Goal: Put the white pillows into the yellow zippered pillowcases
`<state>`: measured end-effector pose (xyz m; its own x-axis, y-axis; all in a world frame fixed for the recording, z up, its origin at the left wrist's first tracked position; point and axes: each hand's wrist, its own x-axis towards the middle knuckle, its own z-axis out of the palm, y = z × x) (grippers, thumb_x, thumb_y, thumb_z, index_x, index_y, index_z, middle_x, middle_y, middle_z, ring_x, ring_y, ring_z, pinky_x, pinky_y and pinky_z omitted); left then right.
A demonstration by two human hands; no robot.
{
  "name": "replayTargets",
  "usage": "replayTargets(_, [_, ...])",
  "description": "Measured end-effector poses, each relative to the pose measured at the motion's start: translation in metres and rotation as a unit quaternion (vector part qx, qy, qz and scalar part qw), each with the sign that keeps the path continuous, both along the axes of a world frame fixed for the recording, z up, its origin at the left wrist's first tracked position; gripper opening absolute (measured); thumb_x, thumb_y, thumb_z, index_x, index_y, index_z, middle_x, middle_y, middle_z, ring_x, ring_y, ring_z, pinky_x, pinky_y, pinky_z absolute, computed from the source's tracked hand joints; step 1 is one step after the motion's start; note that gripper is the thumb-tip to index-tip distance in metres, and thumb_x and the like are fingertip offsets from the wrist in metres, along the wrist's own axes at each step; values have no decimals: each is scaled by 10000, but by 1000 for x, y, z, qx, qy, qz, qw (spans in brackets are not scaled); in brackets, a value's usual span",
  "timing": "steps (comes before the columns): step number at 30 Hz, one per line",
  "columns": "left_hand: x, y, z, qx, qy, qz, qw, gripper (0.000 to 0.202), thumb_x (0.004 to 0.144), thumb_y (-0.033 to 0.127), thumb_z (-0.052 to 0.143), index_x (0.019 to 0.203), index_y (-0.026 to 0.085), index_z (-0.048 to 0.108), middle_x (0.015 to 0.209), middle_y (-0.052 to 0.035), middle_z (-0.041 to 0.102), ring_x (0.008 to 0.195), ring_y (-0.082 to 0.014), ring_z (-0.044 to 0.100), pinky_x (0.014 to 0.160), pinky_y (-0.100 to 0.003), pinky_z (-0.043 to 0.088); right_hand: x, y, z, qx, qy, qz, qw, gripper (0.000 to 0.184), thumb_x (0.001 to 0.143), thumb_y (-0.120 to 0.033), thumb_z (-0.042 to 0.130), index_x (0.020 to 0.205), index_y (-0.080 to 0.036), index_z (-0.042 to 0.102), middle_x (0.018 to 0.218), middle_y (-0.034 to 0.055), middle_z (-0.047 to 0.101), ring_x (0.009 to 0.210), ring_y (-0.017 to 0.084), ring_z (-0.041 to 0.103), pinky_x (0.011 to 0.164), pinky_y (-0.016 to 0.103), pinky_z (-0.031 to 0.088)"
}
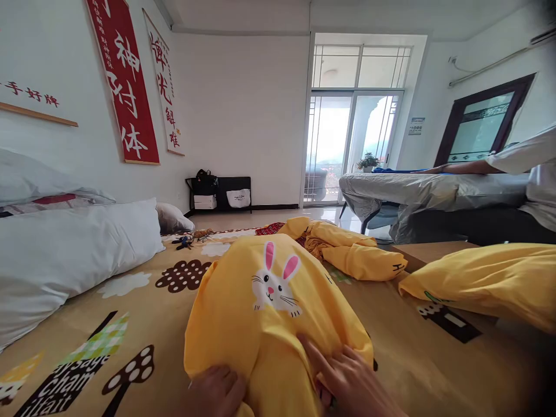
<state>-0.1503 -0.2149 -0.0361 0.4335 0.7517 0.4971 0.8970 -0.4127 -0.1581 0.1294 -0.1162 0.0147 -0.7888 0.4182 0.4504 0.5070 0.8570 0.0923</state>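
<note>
A yellow pillowcase [278, 289] with a white rabbit print and pink ears lies in front of me, bulging as if something is inside it. At its near left edge, my left hand [217, 391] has its fingers curled into the cloth. My right hand [347, 382] grips the near right part of the same pillowcase, index finger stretched along a fold. Part of the cloth bunches between the two hands. A white pillow [82, 255] rests to the left. The wrists run out of view at the bottom.
Under everything spreads a brown patterned sheet [143, 313]. More yellow fabric lies crumpled [360, 260] beyond and bunched [486, 278] at the right. A person's arm [469, 167] rests on a plastic-covered table [399, 188]. A black bench [234, 184] stands by the back wall.
</note>
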Motion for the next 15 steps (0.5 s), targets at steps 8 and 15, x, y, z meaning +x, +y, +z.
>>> replayTargets(8, [-22, 100, 191, 183, 32, 139, 973, 265, 899, 186, 419, 701, 171, 596, 631, -62, 551, 636, -191, 514, 559, -295, 317, -51, 45, 125, 158, 23, -201, 966, 251, 956, -155, 391, 1001, -138, 638, 735, 86, 684, 729, 214, 615, 695, 336, 354])
replayTargets(15, [-46, 60, 31, 79, 56, -66, 993, 275, 828, 48, 425, 597, 182, 491, 584, -24, 516, 568, -153, 468, 553, -270, 323, -44, 42, 1, 67, -45, -26, 996, 147, 907, -104, 472, 961, -160, 596, 753, 47, 666, 692, 181, 594, 680, 307, 347])
